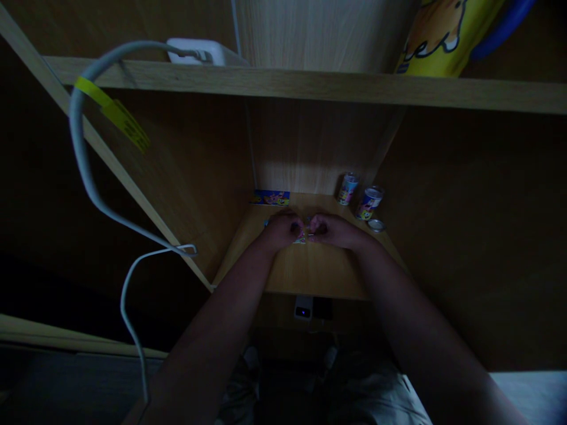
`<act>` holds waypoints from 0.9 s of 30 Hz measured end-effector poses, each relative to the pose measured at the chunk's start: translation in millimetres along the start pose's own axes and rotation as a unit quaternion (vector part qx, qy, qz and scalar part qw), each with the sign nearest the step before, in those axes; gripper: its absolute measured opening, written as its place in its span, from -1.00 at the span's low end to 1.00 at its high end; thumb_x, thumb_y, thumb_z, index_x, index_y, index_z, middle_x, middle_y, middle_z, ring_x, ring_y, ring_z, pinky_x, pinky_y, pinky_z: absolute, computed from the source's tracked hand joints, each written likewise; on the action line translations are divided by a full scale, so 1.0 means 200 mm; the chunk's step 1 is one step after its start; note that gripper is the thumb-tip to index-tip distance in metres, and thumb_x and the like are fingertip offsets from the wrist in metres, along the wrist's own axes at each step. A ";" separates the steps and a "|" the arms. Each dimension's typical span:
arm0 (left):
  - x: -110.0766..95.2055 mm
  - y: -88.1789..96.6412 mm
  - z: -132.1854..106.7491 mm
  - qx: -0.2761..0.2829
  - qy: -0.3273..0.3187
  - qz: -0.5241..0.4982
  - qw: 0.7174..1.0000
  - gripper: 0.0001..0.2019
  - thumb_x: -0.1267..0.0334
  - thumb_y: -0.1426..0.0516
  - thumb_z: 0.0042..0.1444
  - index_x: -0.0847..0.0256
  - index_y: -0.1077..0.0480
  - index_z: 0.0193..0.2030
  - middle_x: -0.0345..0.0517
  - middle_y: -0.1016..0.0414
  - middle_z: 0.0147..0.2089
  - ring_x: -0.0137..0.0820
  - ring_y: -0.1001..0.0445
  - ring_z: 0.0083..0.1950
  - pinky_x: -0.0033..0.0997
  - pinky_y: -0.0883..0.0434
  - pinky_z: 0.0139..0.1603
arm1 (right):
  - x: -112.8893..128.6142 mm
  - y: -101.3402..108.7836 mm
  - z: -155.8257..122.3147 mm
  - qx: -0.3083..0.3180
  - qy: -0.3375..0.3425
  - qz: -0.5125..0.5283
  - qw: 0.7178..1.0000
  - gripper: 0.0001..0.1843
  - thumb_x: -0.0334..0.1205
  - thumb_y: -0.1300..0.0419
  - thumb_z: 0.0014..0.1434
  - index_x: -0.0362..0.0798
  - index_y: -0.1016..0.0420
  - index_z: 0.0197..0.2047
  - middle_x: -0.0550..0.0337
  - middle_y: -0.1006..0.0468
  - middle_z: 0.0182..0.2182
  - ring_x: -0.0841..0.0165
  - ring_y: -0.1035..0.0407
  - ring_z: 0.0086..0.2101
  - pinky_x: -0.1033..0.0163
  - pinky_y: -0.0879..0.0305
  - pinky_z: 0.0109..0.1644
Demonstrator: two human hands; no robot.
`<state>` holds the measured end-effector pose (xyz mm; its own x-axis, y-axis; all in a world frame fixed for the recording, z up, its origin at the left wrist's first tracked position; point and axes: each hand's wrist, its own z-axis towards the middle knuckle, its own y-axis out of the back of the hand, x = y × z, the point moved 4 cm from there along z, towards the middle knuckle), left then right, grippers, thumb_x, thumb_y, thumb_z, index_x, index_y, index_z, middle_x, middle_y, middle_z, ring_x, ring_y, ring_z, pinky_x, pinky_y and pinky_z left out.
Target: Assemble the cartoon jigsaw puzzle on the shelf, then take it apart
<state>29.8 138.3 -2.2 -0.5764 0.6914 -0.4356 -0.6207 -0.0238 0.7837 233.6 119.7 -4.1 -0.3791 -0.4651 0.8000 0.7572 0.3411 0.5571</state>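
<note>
My left hand (284,229) and my right hand (333,229) meet low over the wooden shelf board, fingertips close together. Both are closed in a pinch. What sits between the fingers is too small and dark to make out. Under the left fingers a small colourful printed piece (300,240) shows on the board. Behind that hand lies a blue printed strip (271,198) with cartoon figures. To the right of my right hand stand two printed cartoon cans, a slimmer one (348,189) at the back and a wider one (369,203). A round metal lid (376,225) lies beside the wider can.
An upper shelf edge (283,81) crosses above my hands. It bears a white charger (199,52) and a yellow cartoon-printed container (436,38). A grey cable (80,139) with a yellow tag (121,121) hangs at left. Below the board sits a small device (303,310) with a lit screen.
</note>
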 end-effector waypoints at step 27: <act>-0.03 0.04 0.00 -0.002 -0.060 -0.020 0.998 -0.69 0.57 -0.19 0.01 0.07 -0.65 -0.47 -0.14 -0.66 -0.28 -0.24 -0.63 -0.10 -0.15 -0.55 0.14 | -0.08 0.29 -0.10 -0.217 -0.282 -0.382 0.853 -0.77 -0.24 -0.31 0.37 -0.09 -0.80 -0.05 -0.31 -0.78 -0.10 -0.05 -0.68 -0.14 0.03 -0.48 -0.09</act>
<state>28.3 134.7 6.7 -0.4826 0.7739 -0.4101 -0.6443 0.0035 0.7648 294.8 130.0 11.7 -0.9531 0.0922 0.2882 0.2532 -0.2782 0.9265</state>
